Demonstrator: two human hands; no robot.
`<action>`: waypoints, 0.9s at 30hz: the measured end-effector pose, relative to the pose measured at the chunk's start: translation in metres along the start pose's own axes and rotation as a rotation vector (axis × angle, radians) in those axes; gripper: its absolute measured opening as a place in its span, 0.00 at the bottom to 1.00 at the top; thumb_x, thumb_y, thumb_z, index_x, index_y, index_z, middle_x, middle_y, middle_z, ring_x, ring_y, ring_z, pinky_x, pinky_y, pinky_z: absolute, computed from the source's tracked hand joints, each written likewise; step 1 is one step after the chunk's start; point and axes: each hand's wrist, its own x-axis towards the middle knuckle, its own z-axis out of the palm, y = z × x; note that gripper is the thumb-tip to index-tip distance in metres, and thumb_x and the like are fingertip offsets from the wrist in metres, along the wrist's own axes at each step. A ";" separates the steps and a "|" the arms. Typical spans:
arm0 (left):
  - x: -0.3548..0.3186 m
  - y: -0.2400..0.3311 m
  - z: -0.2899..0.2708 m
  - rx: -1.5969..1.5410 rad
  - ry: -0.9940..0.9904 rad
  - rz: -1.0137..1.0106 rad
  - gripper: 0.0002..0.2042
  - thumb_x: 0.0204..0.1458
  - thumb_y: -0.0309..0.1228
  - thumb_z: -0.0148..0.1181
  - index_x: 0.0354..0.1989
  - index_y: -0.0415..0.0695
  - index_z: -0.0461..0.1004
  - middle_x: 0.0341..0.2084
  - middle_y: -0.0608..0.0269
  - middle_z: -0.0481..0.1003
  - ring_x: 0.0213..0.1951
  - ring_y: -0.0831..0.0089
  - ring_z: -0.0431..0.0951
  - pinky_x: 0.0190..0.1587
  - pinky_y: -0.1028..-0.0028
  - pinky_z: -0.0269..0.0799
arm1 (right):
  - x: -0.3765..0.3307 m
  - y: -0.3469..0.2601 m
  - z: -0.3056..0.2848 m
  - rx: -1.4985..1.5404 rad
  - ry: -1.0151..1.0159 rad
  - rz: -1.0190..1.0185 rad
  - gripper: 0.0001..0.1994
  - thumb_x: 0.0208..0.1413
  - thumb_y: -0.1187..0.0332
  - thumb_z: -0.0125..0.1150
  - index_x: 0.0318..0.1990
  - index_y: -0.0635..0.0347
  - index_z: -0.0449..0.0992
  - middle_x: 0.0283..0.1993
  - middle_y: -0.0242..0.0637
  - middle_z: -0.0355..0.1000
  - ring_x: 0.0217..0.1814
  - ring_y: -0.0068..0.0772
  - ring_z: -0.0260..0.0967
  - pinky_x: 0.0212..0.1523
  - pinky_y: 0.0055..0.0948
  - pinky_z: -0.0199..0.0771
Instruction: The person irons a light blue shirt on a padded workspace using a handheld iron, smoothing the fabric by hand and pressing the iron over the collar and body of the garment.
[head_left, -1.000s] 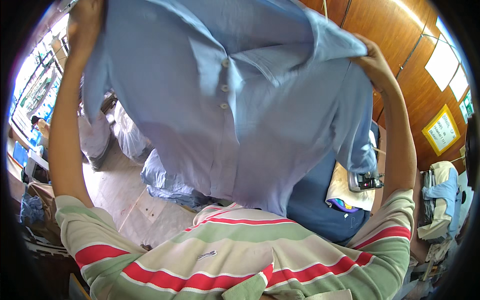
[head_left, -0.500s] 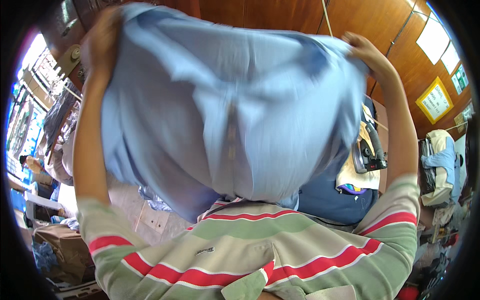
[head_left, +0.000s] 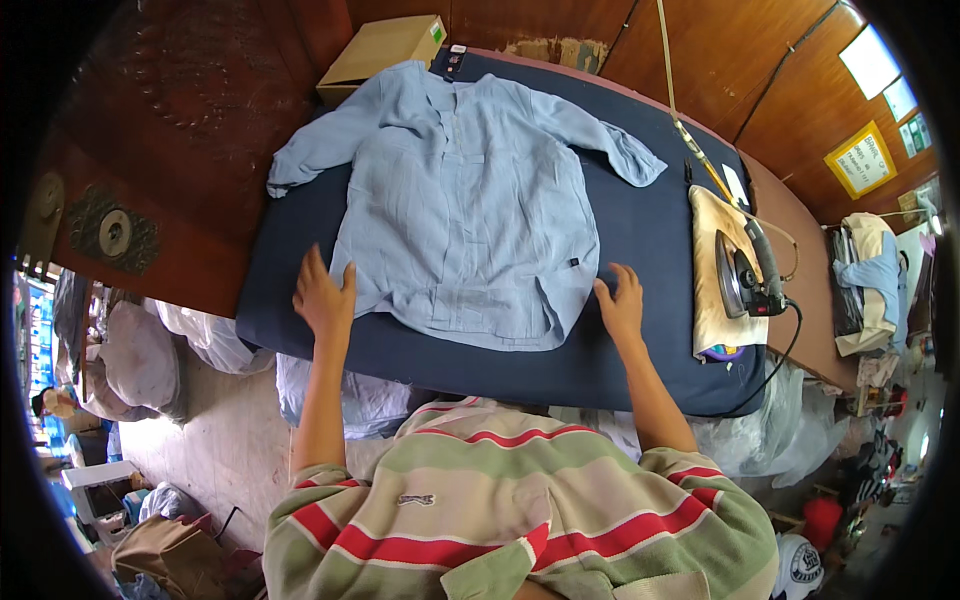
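A light blue shirt (head_left: 460,210) lies spread on the dark blue ironing table (head_left: 640,240), its collar end at the far side and its sleeves out to both sides. My left hand (head_left: 325,292) is beside the lower left edge of the shirt, fingers apart, holding nothing. By the lower right edge is my right hand (head_left: 622,302), also with fingers apart and nothing in it. Whether the fingertips touch the cloth I cannot tell. To the right, an iron (head_left: 738,278) with a dark handle rests on a scorched cream cloth pad (head_left: 707,225).
A cardboard box (head_left: 385,50) stands at the far left corner of the table. The iron's cord (head_left: 793,345) hangs over the right side, and a hose (head_left: 668,70) comes down from above. A wooden door (head_left: 170,150) borders the left. Plastic-wrapped bundles (head_left: 210,335) lie below.
The shirt was held up in both hands and blurred; now it lies flat on the table. Both hands have let go and come down toward me, to its lower edges.
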 end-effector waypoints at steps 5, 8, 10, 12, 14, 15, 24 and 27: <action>-0.022 -0.035 0.036 0.150 -0.050 -0.106 0.23 0.49 0.44 0.55 0.51 0.45 0.67 0.55 0.57 0.64 0.56 0.59 0.64 0.49 0.51 0.61 | -0.007 -0.027 0.018 -0.113 -0.257 0.089 0.19 0.48 0.59 0.60 0.46 0.58 0.71 0.50 0.43 0.68 0.47 0.43 0.67 0.46 0.38 0.67; -0.014 -0.018 0.022 -0.114 -0.342 -0.149 0.20 0.49 0.41 0.56 0.47 0.42 0.68 0.48 0.51 0.70 0.49 0.55 0.70 0.47 0.56 0.66 | -0.002 -0.008 0.024 0.071 -0.407 -0.134 0.09 0.50 0.68 0.58 0.38 0.60 0.72 0.34 0.40 0.72 0.34 0.39 0.71 0.38 0.35 0.70; -0.031 0.000 -0.006 -0.416 -0.516 -0.049 0.17 0.48 0.36 0.56 0.44 0.39 0.68 0.41 0.45 0.72 0.43 0.52 0.73 0.43 0.60 0.69 | 0.008 0.008 0.004 0.346 -0.388 -0.064 0.04 0.49 0.75 0.56 0.34 0.61 0.72 0.28 0.37 0.71 0.29 0.36 0.69 0.34 0.31 0.69; -0.080 0.010 -0.011 -0.621 -0.932 0.225 0.16 0.48 0.30 0.57 0.46 0.39 0.68 0.38 0.41 0.73 0.40 0.53 0.74 0.42 0.62 0.70 | 0.029 0.061 -0.023 0.072 0.095 0.087 0.06 0.51 0.75 0.54 0.37 0.61 0.72 0.30 0.42 0.71 0.34 0.44 0.69 0.37 0.36 0.68; -0.097 0.038 -0.030 -0.841 -1.828 0.272 0.19 0.50 0.36 0.60 0.46 0.37 0.69 0.36 0.63 0.73 0.38 0.74 0.71 0.41 0.74 0.68 | 0.033 0.068 -0.043 -0.063 0.275 0.189 0.08 0.51 0.75 0.55 0.40 0.62 0.71 0.36 0.43 0.70 0.39 0.44 0.67 0.41 0.35 0.66; -0.101 0.037 -0.019 -1.068 -1.876 0.327 0.17 0.53 0.36 0.58 0.46 0.36 0.69 0.35 0.68 0.72 0.38 0.80 0.69 0.41 0.79 0.66 | 0.032 0.044 -0.037 -0.030 0.292 0.013 0.09 0.51 0.75 0.55 0.41 0.63 0.70 0.39 0.43 0.69 0.42 0.44 0.66 0.44 0.36 0.64; 0.102 0.012 0.051 -0.406 -0.222 0.263 0.19 0.48 0.29 0.52 0.52 0.45 0.66 0.49 0.51 0.69 0.51 0.54 0.69 0.52 0.63 0.64 | -0.082 -0.114 0.029 -0.058 -0.473 -0.385 0.24 0.42 0.59 0.64 0.47 0.59 0.69 0.48 0.43 0.66 0.48 0.47 0.62 0.48 0.42 0.63; 0.163 -0.007 0.085 -0.055 0.054 0.398 0.20 0.48 0.31 0.51 0.52 0.45 0.66 0.53 0.53 0.66 0.53 0.55 0.68 0.55 0.60 0.61 | -0.088 -0.099 0.045 -0.061 -0.535 -0.432 0.21 0.40 0.68 0.61 0.47 0.58 0.69 0.47 0.42 0.65 0.48 0.46 0.62 0.45 0.40 0.64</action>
